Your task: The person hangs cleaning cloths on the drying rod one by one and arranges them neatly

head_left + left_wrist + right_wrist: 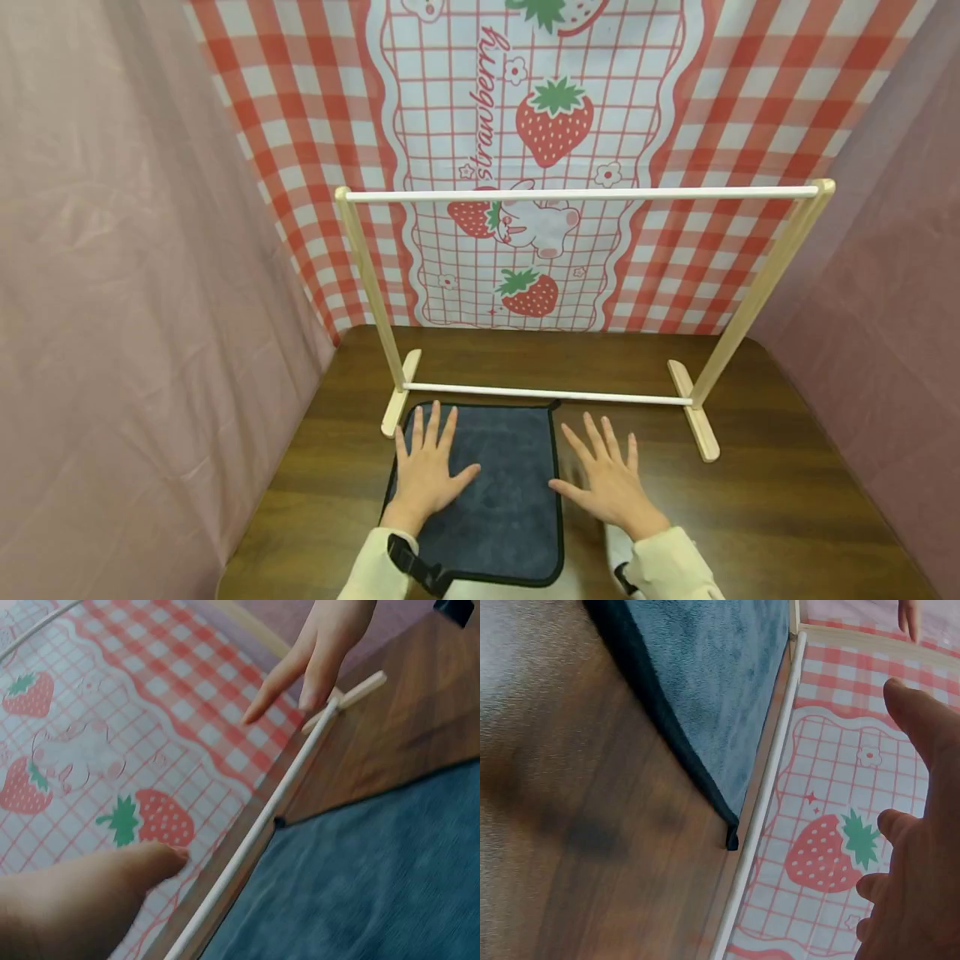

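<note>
A dark blue-grey cloth (502, 500) with black edging lies flat on the table, a small loop at its upper right corner; the loop also shows beside the lower white bar in the right wrist view. My left hand (429, 479), fingers spread, is over the cloth's left part and holds nothing. Just right of the cloth, my right hand (609, 483) is spread with nothing in it. Whether either hand touches a surface, I cannot tell. Behind both stands a wooden rack with an upper white bar (577, 194) and a lower white bar (547, 392).
The rack's left foot (401, 393) and right foot (693, 411) rest on the brown wooden table (787, 500). A red checked strawberry-print cloth (555, 125) hangs behind. Pink curtains (135, 250) flank both sides.
</note>
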The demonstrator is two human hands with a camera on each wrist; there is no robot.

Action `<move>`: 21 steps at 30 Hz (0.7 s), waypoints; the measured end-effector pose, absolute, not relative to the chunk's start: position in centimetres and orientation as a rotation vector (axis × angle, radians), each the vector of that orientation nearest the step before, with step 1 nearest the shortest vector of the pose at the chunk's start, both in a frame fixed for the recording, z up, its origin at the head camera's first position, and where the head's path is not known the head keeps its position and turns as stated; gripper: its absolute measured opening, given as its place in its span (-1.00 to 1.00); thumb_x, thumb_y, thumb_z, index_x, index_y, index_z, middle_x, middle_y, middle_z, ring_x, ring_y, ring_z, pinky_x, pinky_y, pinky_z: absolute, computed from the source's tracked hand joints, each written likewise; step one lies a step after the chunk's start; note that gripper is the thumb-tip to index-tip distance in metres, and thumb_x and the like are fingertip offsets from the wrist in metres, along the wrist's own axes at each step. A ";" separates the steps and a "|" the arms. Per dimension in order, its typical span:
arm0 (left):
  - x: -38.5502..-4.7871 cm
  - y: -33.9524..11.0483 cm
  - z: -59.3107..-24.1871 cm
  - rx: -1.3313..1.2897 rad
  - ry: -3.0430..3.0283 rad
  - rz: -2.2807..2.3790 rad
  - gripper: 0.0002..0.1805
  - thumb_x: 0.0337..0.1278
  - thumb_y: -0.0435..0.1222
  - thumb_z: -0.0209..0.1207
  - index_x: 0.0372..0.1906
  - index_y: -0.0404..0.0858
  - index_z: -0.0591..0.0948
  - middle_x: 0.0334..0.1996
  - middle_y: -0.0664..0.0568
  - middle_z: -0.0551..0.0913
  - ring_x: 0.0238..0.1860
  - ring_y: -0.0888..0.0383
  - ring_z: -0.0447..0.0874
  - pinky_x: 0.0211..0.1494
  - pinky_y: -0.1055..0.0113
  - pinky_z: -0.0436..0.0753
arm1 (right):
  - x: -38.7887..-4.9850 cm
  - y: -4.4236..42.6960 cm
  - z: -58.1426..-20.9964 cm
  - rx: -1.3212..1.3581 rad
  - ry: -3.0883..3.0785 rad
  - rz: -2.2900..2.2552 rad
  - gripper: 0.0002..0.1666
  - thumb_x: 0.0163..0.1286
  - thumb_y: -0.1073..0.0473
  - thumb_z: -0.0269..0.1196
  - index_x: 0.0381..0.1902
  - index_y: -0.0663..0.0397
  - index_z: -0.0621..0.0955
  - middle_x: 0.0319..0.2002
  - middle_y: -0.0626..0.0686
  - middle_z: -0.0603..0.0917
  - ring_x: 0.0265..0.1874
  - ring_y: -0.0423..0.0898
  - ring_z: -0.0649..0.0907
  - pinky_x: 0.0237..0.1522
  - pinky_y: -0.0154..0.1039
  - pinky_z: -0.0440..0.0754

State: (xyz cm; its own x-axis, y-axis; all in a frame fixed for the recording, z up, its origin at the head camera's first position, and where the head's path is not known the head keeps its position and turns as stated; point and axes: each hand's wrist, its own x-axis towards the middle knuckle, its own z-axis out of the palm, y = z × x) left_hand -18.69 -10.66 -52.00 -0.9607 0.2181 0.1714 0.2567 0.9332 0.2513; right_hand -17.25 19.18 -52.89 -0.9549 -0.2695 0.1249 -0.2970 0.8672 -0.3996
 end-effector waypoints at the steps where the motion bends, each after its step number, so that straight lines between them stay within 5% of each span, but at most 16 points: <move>1: -18.9 -11.1 -51.8 -0.346 -2.938 -0.441 0.04 0.16 0.26 0.17 0.60 -0.12 0.05 0.57 -0.19 -0.05 0.55 -0.26 -0.23 0.42 -0.40 -0.16 | -17.4 19.1 -52.8 0.460 -2.968 0.661 0.06 0.24 -0.38 0.27 0.55 -0.04 0.23 0.56 0.28 -0.02 0.51 0.34 -0.13 0.33 0.45 -0.42; 9: -22.4 -15.3 -49.5 -0.187 -2.785 -0.713 0.09 0.14 0.11 0.26 0.59 -0.25 -0.02 0.55 -0.27 -0.04 0.54 -0.28 -0.23 0.42 -0.37 -0.11 | -18.9 17.5 -53.0 0.599 -2.956 0.666 0.15 0.18 -0.44 0.28 0.57 -0.06 0.18 0.56 0.27 -0.05 0.51 0.33 -0.13 0.33 0.46 -0.37; 21: -28.7 -19.5 -44.4 -0.096 -2.225 -1.332 0.08 0.07 -0.33 0.41 0.57 -0.33 -0.04 0.43 -0.40 0.15 0.41 -0.33 0.16 0.41 -0.16 0.25 | -21.1 13.9 -55.7 0.838 -2.996 0.596 0.22 0.10 -0.45 0.35 0.55 -0.01 0.19 0.51 0.37 0.04 0.47 0.42 -0.03 0.29 0.55 -0.16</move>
